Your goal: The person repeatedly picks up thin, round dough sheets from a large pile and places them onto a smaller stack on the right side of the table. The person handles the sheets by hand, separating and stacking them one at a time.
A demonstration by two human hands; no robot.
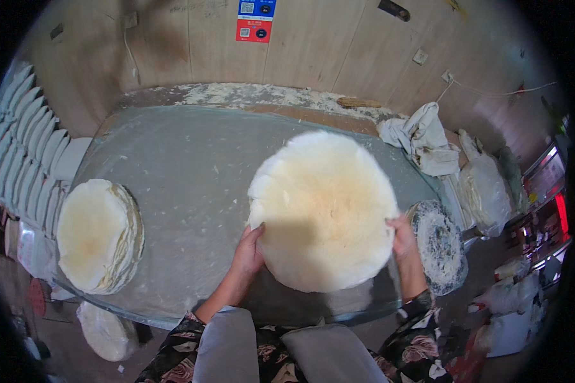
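Note:
A large round flatbread (323,210), pale with a yellowish middle, is held by its two sides in front of me. My left hand (250,250) grips the lower left edge, thumb on top. At the right edge my right hand (403,237) holds it the same way, its thumb over the rim. The fingers under the bread are hidden. Beneath it lies a grey table covering (182,191) with flour specks. A stack of similar flatbreads (93,237) sits at the table's left end.
A round, flour-crusted disc (438,246) is right of my right hand. Behind it lie a white cloth (424,139) and plastic bags (486,191). A rolling pin (358,102) lies by the floury back edge. Stacked white items (24,143) stand left; a wrapped round bundle (108,330) is below the table edge.

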